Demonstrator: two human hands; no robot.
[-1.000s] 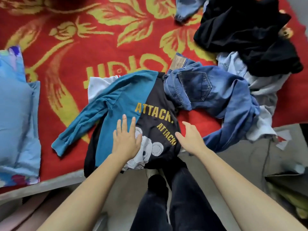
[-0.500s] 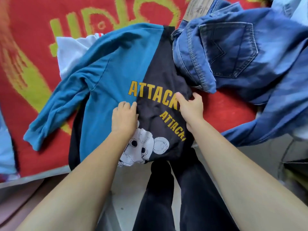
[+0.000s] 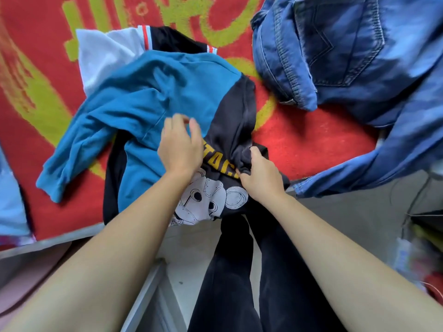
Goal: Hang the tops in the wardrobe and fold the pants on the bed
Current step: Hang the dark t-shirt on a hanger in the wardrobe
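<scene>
A teal and black top (image 3: 148,97) with yellow lettering and a white cartoon print lies crumpled at the near edge of the bed. My left hand (image 3: 179,144) rests on its middle with fingers curled into the fabric at the teal and black seam. My right hand (image 3: 261,173) grips a bunched fold of the black half beside the lettering. Blue jeans (image 3: 347,56) lie in a heap to the upper right, back pocket up, one leg trailing toward the bed edge. A white and black garment (image 3: 105,51) with red trim sticks out from under the top.
The bed carries a red blanket (image 3: 311,144) with a yellow pattern. A light blue cloth (image 3: 9,200) lies at the left edge. The bed's grey front rim (image 3: 48,243) runs below the top. My legs in dark trousers (image 3: 239,271) stand on the floor against it.
The view has moved closer. My right hand has bunched the black side toward me, folding the lettering. The top has shifted, uncovering more of the white and black garment.
</scene>
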